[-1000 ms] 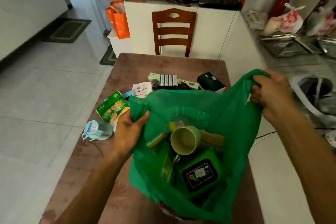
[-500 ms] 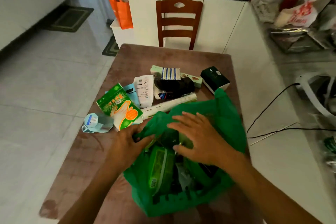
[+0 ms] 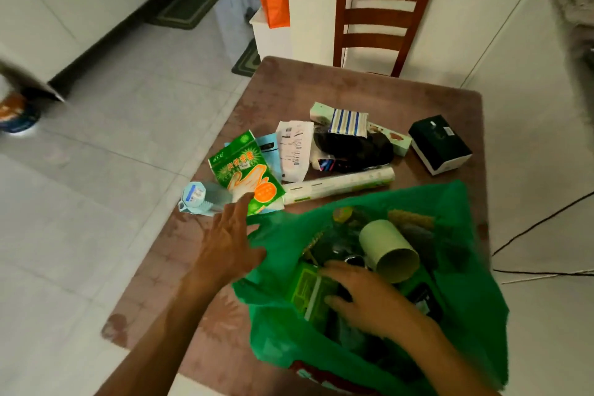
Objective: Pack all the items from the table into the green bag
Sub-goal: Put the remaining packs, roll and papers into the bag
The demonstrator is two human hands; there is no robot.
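Your left hand (image 3: 229, 243) is open and empty, nearest the glove packet (image 3: 246, 172) lying just ahead, while your right hand (image 3: 366, 299) rests spread inside the green bag (image 3: 466, 270).

A single wide-angle head view looks forward and steeply down from close above the near end of the tabletop (image 3: 369, 90). It faces along the tabletop toward a wooden chair (image 3: 381, 19) at the far end, with tiled floor (image 3: 112, 154) at left.
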